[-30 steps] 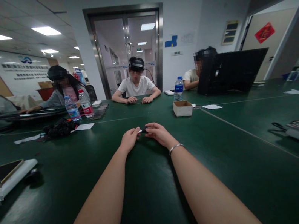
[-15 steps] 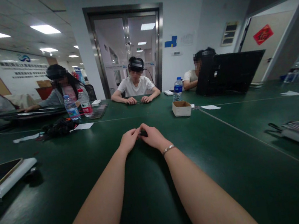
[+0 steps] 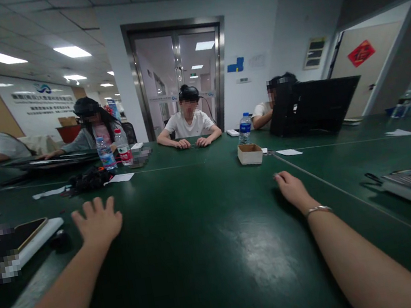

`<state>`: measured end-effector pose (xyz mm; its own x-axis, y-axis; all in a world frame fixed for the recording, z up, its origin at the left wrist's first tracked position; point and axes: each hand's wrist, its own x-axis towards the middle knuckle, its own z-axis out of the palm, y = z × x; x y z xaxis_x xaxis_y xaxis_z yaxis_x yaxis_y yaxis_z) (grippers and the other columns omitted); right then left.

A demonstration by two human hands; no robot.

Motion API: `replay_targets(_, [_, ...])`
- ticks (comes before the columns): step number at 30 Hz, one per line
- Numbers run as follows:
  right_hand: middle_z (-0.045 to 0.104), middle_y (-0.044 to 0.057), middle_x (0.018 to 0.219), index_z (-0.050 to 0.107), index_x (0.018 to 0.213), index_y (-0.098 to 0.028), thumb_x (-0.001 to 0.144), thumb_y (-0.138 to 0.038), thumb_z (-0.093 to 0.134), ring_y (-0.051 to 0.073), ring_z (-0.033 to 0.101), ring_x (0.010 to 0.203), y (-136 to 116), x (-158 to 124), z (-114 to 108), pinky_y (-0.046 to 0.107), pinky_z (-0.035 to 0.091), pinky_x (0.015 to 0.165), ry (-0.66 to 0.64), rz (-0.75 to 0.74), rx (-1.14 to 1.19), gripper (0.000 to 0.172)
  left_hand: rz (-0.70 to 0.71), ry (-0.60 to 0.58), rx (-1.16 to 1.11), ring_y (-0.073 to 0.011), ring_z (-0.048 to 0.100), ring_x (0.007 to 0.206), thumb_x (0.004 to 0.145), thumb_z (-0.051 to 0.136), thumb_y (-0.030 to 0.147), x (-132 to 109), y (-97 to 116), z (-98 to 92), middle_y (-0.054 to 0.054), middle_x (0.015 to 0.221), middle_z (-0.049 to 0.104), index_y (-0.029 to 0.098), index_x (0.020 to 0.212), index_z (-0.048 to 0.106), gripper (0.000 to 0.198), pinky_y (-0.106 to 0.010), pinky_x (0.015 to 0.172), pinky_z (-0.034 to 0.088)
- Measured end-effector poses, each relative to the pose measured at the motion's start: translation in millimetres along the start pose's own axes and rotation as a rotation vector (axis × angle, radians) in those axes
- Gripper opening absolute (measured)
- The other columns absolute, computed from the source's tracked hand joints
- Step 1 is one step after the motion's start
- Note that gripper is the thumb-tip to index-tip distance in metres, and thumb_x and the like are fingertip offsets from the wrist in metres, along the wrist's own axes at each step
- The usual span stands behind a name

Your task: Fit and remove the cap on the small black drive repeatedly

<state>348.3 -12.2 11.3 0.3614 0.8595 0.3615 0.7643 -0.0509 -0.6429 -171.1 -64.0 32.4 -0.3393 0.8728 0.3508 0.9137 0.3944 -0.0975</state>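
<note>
- Our hands have just parted: half a second ago they met at 12 o'clock around a small dark object, and now a wide stretch of green table (image 3: 184, 262) lies between them.
- Our left hand (image 3: 98, 222) has swung out to about 11 o'clock, palm down, fingers spread wide and gripping nothing. We cannot tell whether it touches the surface. The phone (image 3: 29, 231) lies near it at 10 o'clock, and the black bundle (image 3: 89, 179) lies beyond it at 11.
- Our right hand (image 3: 293, 190), with a bracelet (image 3: 318, 209) at the wrist, has moved out to 1 o'clock. Its fingers curl inward, but the tips are too small and turned away for us to tell whether they are closed around anything.
- The small dark object no longer shows plainly. We judge it may be in the right hand, but cannot confirm that.
- To us the change means the two-handed handling has paused, leaving the left hand free.
- The small box (image 3: 250, 158) sits beyond the right hand, between 12 and 1 o'clock, with the blue-labelled bottle (image 3: 245, 126) upright just behind it.
- At 12 o'clock a co-worker (image 3: 189, 122) sits across from us.
</note>
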Motion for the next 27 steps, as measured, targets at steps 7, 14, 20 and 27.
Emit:
replay_targets(7, [0.047,-0.003,0.056,0.050,0.076,-0.020,0.079,-0.041,0.041,0.013,0.044,0.046,56,9,-46,0.027,0.038,0.048,0.318,0.361,0.533,0.024,-0.248,-0.236,0.086,-0.0386,0.047,0.114,0.080,0.029,0.045,1,-85,3.2,-0.016,0.129,0.051,0.019,0.106,0.058,0.047,-0.044,0.077,0.046])
replay_targets(14, [0.053,-0.001,0.062,0.054,0.083,-0.018,0.075,-0.041,0.053,0.015,0.050,0.053,51,13,-35,0.030,0.040,0.054,0.204,0.305,0.281,0.024,-0.061,-0.209,0.063,-0.0288,0.057,0.100,0.083,0.028,0.031,12,-71,19.7,-0.014,0.113,0.061,0.016,0.109,0.056,0.041,-0.035,0.077,0.045])
replay_targets(20, [0.056,0.000,0.066,0.049,0.091,-0.019,0.065,-0.046,0.064,0.017,0.053,0.056,54,15,-34,0.031,0.041,0.057,0.294,0.279,0.216,0.041,-0.121,-0.177,0.011,-0.0331,0.058,0.097,0.080,0.036,0.025,20,-54,16.6,-0.016,0.109,0.062,0.016,0.103,0.059,0.034,-0.039,0.073,0.045])
replay_targets(27, [0.052,0.003,0.051,0.056,0.065,-0.017,0.083,-0.045,0.035,0.017,0.049,0.049,45,14,-34,0.031,0.037,0.052,0.155,0.183,0.182,0.039,-0.160,-0.150,-0.133,-0.0380,0.050,0.107,0.085,0.025,0.021,29,9,20.5,-0.024,0.119,0.051,0.011,0.113,0.055,0.043,-0.043,0.072,0.045])
